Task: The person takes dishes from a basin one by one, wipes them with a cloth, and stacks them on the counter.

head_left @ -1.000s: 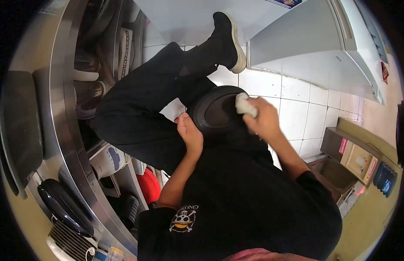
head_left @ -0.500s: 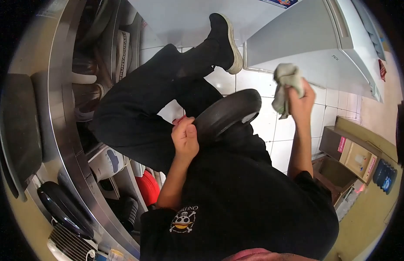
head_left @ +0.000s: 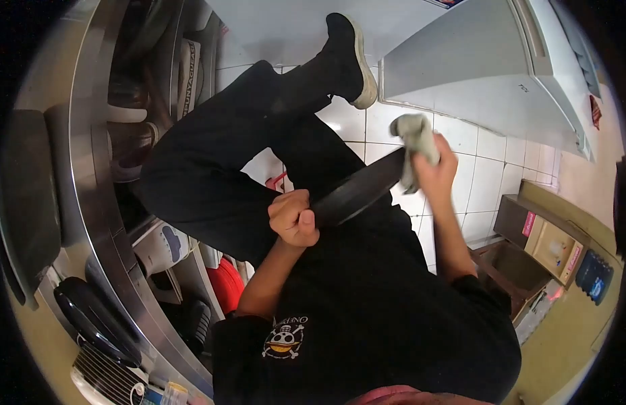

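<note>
White floor tiles lie beyond left fingers curled round one end of a dark, seemingly stiff pan, probably best gripped there, and right fingers clutching a soft cloth against its opposite rim.

Black T-shirt, white skull print, yellow band.
Pan black; cloth pale grey-green; shoe black, sole cream; floor tiles white, dark grid lines.

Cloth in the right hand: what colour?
The cloth is pale grey-green, as the head view shows.
</note>
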A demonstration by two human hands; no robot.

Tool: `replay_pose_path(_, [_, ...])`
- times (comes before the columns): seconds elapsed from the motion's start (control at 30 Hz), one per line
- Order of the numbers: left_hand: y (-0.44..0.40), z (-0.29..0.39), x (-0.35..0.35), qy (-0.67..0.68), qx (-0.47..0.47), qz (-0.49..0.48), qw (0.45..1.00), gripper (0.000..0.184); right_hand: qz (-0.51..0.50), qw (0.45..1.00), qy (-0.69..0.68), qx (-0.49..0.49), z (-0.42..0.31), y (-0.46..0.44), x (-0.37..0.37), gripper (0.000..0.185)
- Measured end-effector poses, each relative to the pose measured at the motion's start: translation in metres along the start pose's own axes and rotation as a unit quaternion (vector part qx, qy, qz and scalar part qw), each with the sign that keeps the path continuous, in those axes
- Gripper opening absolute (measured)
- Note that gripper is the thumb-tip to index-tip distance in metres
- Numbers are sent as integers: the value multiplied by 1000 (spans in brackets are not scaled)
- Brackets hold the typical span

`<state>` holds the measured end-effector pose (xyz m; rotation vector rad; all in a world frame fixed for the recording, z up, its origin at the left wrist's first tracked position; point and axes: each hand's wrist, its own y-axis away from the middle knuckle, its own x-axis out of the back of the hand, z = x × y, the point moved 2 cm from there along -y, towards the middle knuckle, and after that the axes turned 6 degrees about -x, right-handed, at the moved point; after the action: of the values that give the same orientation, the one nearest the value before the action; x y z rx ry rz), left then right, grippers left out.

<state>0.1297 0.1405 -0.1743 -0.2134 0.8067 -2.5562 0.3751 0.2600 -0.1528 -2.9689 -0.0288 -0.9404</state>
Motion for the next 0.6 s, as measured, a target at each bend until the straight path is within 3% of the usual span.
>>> replay_pose_path(0.03, [-4,2,2,21,-42,-20,999,40,-63,992,-32,-104,29,-18,8,22])
replay_pose_path(0.07, [-10,4,5,25,-45,-20,998,40,-73,952,-96,-280,62,-26,15,22])
replay_pose_path(0.13, [-21,13,7,65,-129,-136,980,47,-81,938,-175,-289,60,-26,10,23])
replay_pose_path(0.17, [-19,11,9,62,-123,-135,981,47,-91,912,-254,-308,61,-19,6,24])
replay_pose_path(0.23, [-21,-4,9,31,-172,-217,960,52,-187,913,-188,-310,72,-9,-13,25])
replay_pose_path(0.3, [-19,-14,15,-33,-153,-216,964,47,-144,909,-239,-309,66,-2,-31,26])
replay_pose_path(0.37, [-13,-14,21,-112,94,-63,987,40,-148,903,-251,-317,56,1,-27,25])
replay_pose_path(0.4, [2,-21,24,-34,233,-60,970,46,-167,927,-206,-267,51,2,-25,25])
replay_pose_path(0.43, [14,-19,31,-36,236,-62,969,46,-182,946,-159,-214,46,3,-22,25])
replay_pose_path(0.47, [20,-16,32,129,448,5,885,48,-194,955,-135,-180,42,4,-20,26])
replay_pose_path(0.5, [28,-12,30,283,623,73,726,52,-194,955,-134,-180,39,1,-16,26])
replay_pose_path(0.53, [29,-10,35,348,639,35,685,57,-214,961,-98,-147,34,-1,-12,27])
replay_pose_path(0.57, [36,-13,34,349,638,37,685,57,-236,963,-62,-113,32,-3,-10,28])
replay_pose_path(0.6, [45,-19,35,307,592,51,743,56,-179,980,-30,-78,25,-9,-9,30])
